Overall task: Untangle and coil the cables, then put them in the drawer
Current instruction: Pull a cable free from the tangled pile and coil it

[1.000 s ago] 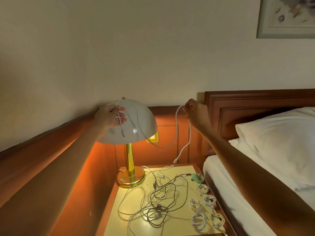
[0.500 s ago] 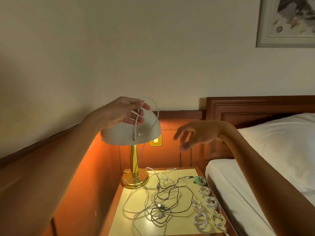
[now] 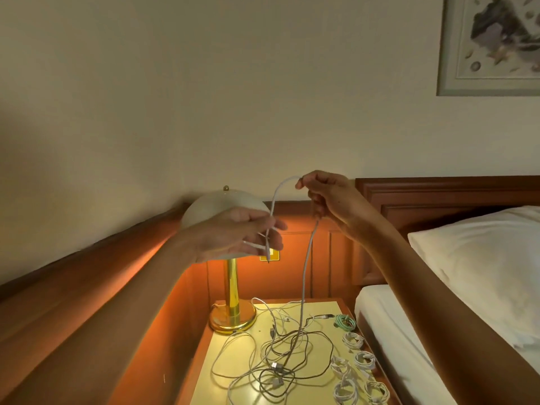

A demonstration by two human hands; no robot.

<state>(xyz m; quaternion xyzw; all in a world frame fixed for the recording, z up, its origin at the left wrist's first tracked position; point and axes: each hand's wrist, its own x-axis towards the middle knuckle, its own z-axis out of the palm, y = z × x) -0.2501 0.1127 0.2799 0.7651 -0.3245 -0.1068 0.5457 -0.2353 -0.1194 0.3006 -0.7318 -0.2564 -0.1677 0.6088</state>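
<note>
A white cable is held up above the nightstand. My left hand holds a small coil of it across its fingers, the plug end dangling below. My right hand pinches the same cable higher up and to the right, forming an arch between both hands. From my right hand the cable drops straight down into a tangle of white and dark cables on the tabletop. Several coiled white cables and a coiled green one lie along the right edge. No drawer is visible.
A brass lamp with a white dome shade stands at the nightstand's back left, just behind my left hand. A bed with a white pillow and wooden headboard lies to the right. Wooden panelling runs along the wall.
My right hand, which had let go of the cable half a second ago, has come up and pinched it again. My left hand has moved lower and right, in front of the lampshade.
</note>
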